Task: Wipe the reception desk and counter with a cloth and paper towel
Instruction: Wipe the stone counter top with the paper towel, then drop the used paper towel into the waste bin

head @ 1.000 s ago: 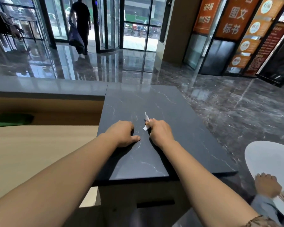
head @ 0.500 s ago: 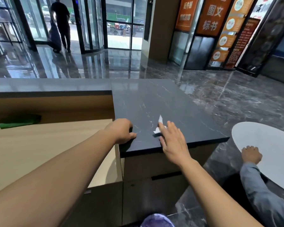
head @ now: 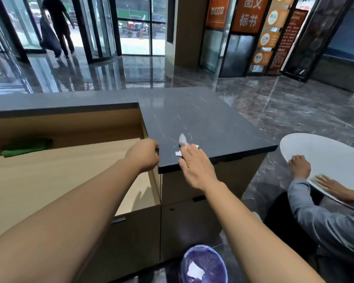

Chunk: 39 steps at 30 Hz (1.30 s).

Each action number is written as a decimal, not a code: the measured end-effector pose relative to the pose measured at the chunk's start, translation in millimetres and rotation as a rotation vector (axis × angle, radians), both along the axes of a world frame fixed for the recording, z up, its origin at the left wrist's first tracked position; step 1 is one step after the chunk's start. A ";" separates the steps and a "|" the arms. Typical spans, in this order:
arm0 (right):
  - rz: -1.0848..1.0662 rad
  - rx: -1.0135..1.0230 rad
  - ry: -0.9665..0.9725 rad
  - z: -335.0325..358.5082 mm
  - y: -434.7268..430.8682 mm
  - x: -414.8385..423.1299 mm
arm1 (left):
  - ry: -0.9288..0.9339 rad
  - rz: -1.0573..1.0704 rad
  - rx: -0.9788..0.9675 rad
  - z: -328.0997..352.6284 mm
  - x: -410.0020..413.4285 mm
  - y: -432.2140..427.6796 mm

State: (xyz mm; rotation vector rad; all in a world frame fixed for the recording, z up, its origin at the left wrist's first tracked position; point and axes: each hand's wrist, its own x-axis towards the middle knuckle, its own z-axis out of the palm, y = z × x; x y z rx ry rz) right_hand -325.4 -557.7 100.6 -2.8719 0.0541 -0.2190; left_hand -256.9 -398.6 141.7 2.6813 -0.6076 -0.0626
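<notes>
One risk: paper towel (head: 182, 140) slides from flat-fingered right grip (head: 194, 166) off the bench (head: 213, 119) at 6 o'clock; left grip (head: 144, 155) clamps its edge.

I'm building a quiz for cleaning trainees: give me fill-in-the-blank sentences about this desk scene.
1. The ____ grips the edge of the dark counter.
2. The right hand presses a ____ flat on the counter.
3. The ____ cloth lies on the wooden desk.
4. The bin below holds a scrap of ____ paper.
Missing words: left hand; paper towel; green; white.
</notes>
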 end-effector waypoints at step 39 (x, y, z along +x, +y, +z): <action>-0.562 0.201 0.394 -305.5 -67.8 -136.6 | 0.561 -0.062 0.133 -299.2 -97.2 -98.8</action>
